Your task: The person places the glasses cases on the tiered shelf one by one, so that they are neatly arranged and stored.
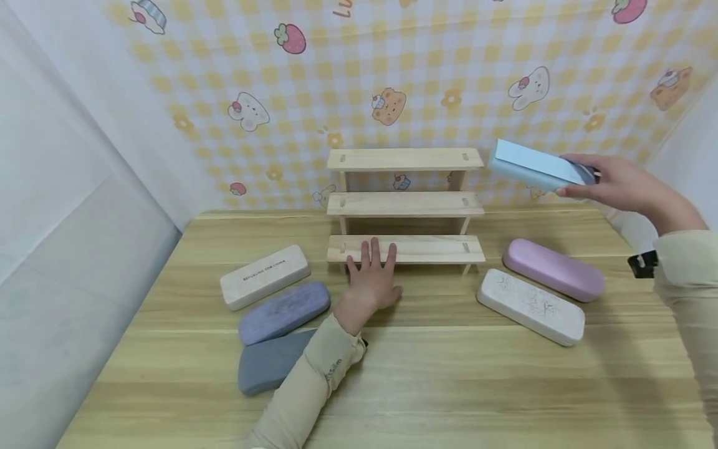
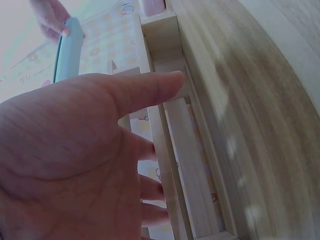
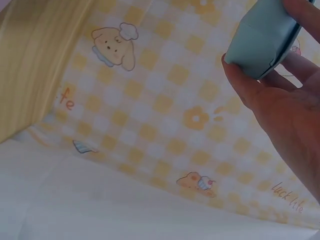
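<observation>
My right hand [image 1: 625, 182] grips one end of a light blue glasses case [image 1: 530, 163], held in the air to the right of a wooden three-step rack [image 1: 406, 159]. In the right wrist view, the thumb and fingers clasp the end of the blue case [image 3: 262, 40]. My left hand [image 1: 371, 284] rests with spread, straight fingers on the front edge of the rack's lowest step [image 1: 432, 248]. From the left wrist view, the palm [image 2: 75, 160] faces the camera, and the fingertips are partly hidden behind the step's board [image 2: 167, 175].
Left of the rack lie a cream case [image 1: 266, 277], a purple-blue case [image 1: 286, 312] and a grey-blue case [image 1: 272, 362], partly behind the left sleeve. To the right lie a pink-purple case [image 1: 555, 269] and a white patterned case [image 1: 530, 307]. A checked cloth [image 1: 314, 81] hangs behind the wooden table [image 1: 449, 386].
</observation>
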The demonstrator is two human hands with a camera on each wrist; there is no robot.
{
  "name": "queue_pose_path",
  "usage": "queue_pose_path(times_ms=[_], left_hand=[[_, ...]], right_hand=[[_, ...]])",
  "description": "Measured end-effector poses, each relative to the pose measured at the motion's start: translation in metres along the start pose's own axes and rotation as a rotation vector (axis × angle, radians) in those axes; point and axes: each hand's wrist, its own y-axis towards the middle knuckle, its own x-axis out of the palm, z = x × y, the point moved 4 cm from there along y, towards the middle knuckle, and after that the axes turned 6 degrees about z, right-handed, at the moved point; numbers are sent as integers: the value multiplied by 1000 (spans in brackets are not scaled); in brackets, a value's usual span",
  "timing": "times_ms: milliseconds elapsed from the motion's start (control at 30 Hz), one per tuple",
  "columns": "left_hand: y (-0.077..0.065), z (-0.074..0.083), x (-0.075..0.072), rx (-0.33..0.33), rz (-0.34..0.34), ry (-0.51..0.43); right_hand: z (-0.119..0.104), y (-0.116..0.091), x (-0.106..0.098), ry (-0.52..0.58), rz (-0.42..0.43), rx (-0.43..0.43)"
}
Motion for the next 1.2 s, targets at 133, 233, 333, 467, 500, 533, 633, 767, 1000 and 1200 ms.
queue_pose_path(times_ms=[133,233,333,467,500,533,633,767,1000,1200], left_hand=[[1,-1,2,-7,-3,3],[1,0,2,-4,-8,6],[2,1,2,0,-8,18],[3,1,2,0,-5,31],[3,1,3,-2,-5,35],[3,0,4,-4,-5,36],[4,-1,5,-8,-10,43],[4,0,5,-16,-16,43],[5,2,4,-23,-24,40],[3,2,5,-29,-37,52]], right_hand=[[-18,11,-2,11,16,-23],[-35,18,-4,7,36,-60],[-53,25,-4,-15,61,-110],[-78,34,3,-1,80,-182],[-84,36,6,9,82,-202],[-91,38,8,22,80,-222],[-110,45,15,47,75,-287],[-133,53,22,58,54,-351],[-163,69,31,35,23,-366],[-181,81,41,18,-13,-352]])
